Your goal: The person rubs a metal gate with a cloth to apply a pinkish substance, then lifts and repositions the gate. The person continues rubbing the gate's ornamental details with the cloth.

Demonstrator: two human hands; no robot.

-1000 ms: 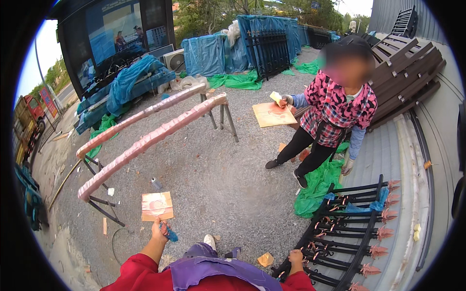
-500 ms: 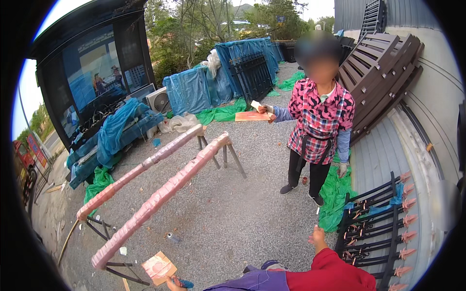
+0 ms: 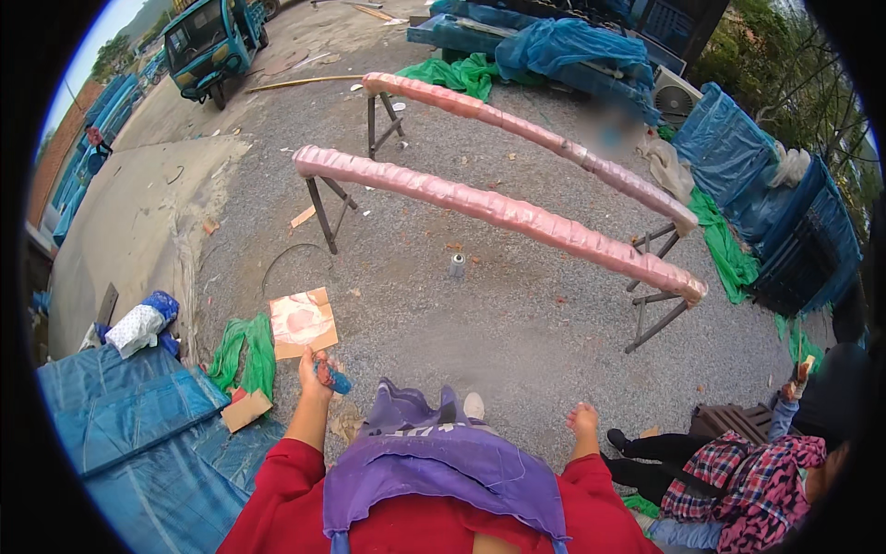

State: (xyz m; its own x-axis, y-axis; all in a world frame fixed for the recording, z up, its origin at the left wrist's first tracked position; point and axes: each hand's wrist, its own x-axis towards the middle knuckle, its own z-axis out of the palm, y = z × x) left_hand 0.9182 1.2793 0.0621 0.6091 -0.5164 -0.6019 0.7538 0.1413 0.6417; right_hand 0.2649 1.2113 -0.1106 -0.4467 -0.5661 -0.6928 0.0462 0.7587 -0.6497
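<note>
— What's different from half a second back?

— The view has swung. Earlier the co-worker in the pink plaid shirt stood facing us with a board held up; now that person (image 3: 738, 480) is low at the right edge, bent down beside a dark slatted piece (image 3: 729, 420). The two pink-wrapped rails (image 3: 498, 208) on trestles sit ahead across the gravel (image 3: 517, 323) instead of off to the left.

— And the hands?

— The left hand (image 3: 314, 374) is clamped around a small blue-and-red tool (image 3: 332, 377), held just above the ground near the cardboard sheet (image 3: 302, 321) with the pinkish stain. That grip looks the same as before. The tool is small and blurred; it may be a brush or a scraper, I can't tell which.

— The right one?

— The right hand (image 3: 583, 423) hangs free with nothing in it, fingers loosely apart, no longer out towards the black railing.

— So what does that add up to?

— My judgement: the person has turned towards the rails with the tool ready, the work on them not yet begun. A small can (image 3: 457, 265) stands on the gravel under the near rail.
</note>
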